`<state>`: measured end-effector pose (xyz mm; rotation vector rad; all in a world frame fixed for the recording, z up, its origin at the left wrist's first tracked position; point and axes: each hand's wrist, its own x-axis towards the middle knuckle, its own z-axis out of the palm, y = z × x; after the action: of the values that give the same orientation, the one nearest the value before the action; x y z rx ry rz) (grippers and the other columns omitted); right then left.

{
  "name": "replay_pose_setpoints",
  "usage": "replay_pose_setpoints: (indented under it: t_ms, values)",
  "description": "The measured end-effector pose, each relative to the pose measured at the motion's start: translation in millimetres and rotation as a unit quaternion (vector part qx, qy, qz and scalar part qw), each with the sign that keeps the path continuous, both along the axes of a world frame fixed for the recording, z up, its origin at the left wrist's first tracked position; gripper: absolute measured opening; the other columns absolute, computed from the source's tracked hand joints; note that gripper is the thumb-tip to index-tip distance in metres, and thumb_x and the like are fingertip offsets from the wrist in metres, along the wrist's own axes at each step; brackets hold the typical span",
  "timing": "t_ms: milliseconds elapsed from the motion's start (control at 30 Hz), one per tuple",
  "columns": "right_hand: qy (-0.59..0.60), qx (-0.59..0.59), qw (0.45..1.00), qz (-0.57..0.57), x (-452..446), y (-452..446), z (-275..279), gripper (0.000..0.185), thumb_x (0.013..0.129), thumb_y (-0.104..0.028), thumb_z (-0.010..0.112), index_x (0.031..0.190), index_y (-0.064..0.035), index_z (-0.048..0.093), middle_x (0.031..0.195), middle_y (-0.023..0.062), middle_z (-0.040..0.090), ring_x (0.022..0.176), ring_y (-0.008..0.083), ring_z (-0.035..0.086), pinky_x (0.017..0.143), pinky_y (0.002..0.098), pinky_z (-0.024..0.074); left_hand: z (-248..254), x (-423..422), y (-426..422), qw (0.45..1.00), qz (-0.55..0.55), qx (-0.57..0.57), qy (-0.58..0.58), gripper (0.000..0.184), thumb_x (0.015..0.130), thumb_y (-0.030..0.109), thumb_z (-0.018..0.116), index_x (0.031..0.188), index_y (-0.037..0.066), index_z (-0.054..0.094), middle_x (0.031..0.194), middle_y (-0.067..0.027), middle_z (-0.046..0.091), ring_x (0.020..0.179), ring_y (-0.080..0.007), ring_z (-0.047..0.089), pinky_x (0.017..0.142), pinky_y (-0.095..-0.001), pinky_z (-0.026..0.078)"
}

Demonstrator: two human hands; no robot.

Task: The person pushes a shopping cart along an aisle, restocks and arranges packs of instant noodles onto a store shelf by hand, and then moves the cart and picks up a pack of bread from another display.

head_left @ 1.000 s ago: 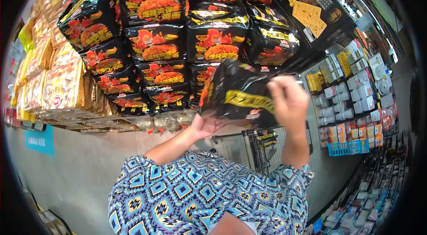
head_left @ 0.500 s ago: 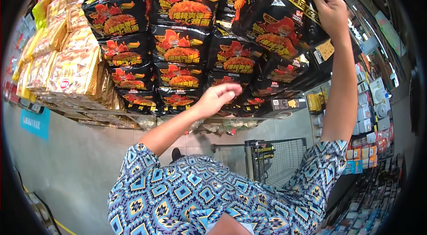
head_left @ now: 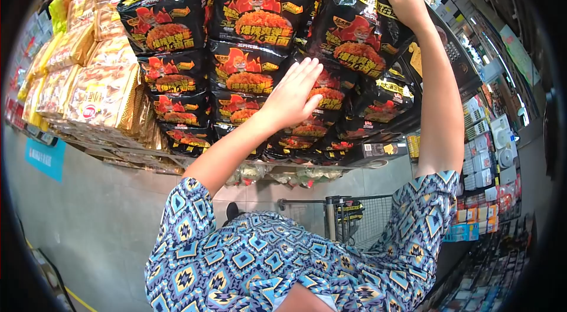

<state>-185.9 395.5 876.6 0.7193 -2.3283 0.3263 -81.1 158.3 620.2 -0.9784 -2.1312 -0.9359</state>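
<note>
The fingers of my right hand pinched the upper right corner of a black noodle packet, and its printed front lay below and to the left of them, among the stacked packets like it. My left hand reached up in front of the stack, fingers straight and lightly together, thumb apart, their tips just below that packet's lower left corner; I couldn't tell whether the palm touched anything.

Room over floor at left — black packs block left hand ahead.
</note>
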Motion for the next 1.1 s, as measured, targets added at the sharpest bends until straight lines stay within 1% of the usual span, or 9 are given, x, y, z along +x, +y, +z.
replay_pose_setpoints:
  t_ms: [300, 433, 567, 667, 767, 833, 867, 1000, 1100]
  values:
    - [-0.043, 0.000, 0.999, 0.005, -26, -11, -20, 0.022, 0.093, -0.026, 0.067, 0.105, -0.0083, 0.068, 0.091, 0.0138, 0.071, 0.085, 0.0256, 0.068, 0.080, 0.0359, 0.0520, -4, -5, 4, 1.000, 0.002, -0.013, -0.007, 0.065, 0.092, 0.020, 0.062, 0.146, -0.005, 0.036, 0.151, -0.0254, 0.038, 0.144, -0.0387, 0.032, 0.120, -0.0477, 0.024]
    - [-0.046, 0.013, 0.998, -0.052, -32, -6, -29, 0.028, 0.090, -0.028, 0.067, 0.113, -0.0116, 0.070, 0.101, 0.0168, 0.072, 0.096, 0.0336, 0.069, 0.086, 0.0402, 0.0531, -5, -7, 6, 1.000, 0.005, -0.027, 0.000, 0.064, 0.091, 0.018, 0.063, 0.145, -0.004, 0.037, 0.151, -0.0243, 0.040, 0.144, -0.0375, 0.033, 0.120, -0.0473, 0.023]
    - [-0.026, 0.025, 0.998, -0.054, -19, 8, -29, 0.031, 0.091, -0.029, 0.067, 0.115, -0.0094, 0.069, 0.105, 0.0167, 0.072, 0.101, 0.0336, 0.068, 0.090, 0.0403, 0.0526, -7, -8, 8, 1.000, 0.011, -0.025, 0.009, 0.063, 0.090, 0.017, 0.064, 0.144, -0.004, 0.039, 0.150, -0.0234, 0.041, 0.144, -0.0363, 0.033, 0.120, -0.0469, 0.024]
    - [0.050, -0.076, 0.989, -0.117, 0, 19, -30, 0.037, 0.092, -0.032, 0.067, 0.122, -0.0107, 0.067, 0.112, 0.0168, 0.071, 0.106, 0.0322, 0.068, 0.092, 0.0380, 0.0519, -9, -8, 8, 0.999, 0.019, -0.032, 0.014, 0.061, 0.090, 0.016, 0.064, 0.143, -0.002, 0.042, 0.150, -0.0234, 0.041, 0.144, -0.0367, 0.034, 0.119, -0.0475, 0.025]
    - [-0.030, -0.174, 0.972, -0.154, 29, 46, -34, 0.053, 0.088, -0.039, 0.070, 0.124, -0.0006, 0.064, 0.117, 0.0202, 0.069, 0.109, 0.0303, 0.067, 0.094, 0.0385, 0.0514, -10, -2, 9, 0.998, 0.028, -0.039, 0.027, 0.061, 0.089, 0.014, 0.065, 0.143, -0.002, 0.042, 0.150, -0.0235, 0.040, 0.144, -0.0374, 0.034, 0.119, -0.0481, 0.025]
    - [-0.116, -0.205, 0.967, -0.095, 44, 63, -59, 0.065, 0.087, -0.045, 0.071, 0.123, 0.0085, 0.060, 0.119, 0.0229, 0.068, 0.109, 0.0308, 0.067, 0.095, 0.0392, 0.0513, -18, 3, 11, 0.999, 0.019, -0.037, 0.021, 0.062, 0.088, 0.014, 0.065, 0.143, -0.002, 0.042, 0.152, -0.0244, 0.038, 0.144, -0.0390, 0.032, 0.119, -0.0495, 0.024]
    - [-0.138, -0.168, 0.970, -0.113, 60, 59, -70, 0.071, 0.087, -0.047, 0.072, 0.123, 0.0126, 0.058, 0.118, 0.0244, 0.067, 0.109, 0.0305, 0.067, 0.095, 0.0384, 0.0513, -24, 7, 11, 0.999, 0.021, -0.037, 0.019, 0.062, 0.088, 0.014, 0.066, 0.143, -0.002, 0.042, 0.152, -0.0251, 0.037, 0.145, -0.0400, 0.031, 0.119, -0.0500, 0.024]
    - [-0.301, -0.147, 0.940, -0.065, 67, 67, -125, 0.065, 0.085, -0.039, 0.077, 0.125, 0.0086, 0.058, 0.118, 0.0219, 0.068, 0.111, 0.0275, 0.066, 0.096, 0.0373, 0.0506, -41, 13, 19, 0.998, 0.036, -0.051, 0.014, 0.066, 0.087, 0.015, 0.066, 0.144, -0.002, 0.040, 0.155, -0.0281, 0.029, 0.146, -0.0429, 0.026, 0.119, -0.0511, 0.023]
    - [-0.267, -0.143, 0.950, -0.070, 68, 61, -148, 0.057, 0.088, -0.033, 0.075, 0.131, -0.0004, 0.057, 0.121, 0.0163, 0.067, 0.110, 0.0250, 0.065, 0.093, 0.0359, 0.0500, -45, 11, 20, 0.996, 0.055, -0.065, 0.016, 0.067, 0.086, 0.017, 0.066, 0.145, -0.003, 0.039, 0.155, -0.0290, 0.027, 0.146, -0.0435, 0.024, 0.119, -0.0508, 0.023]
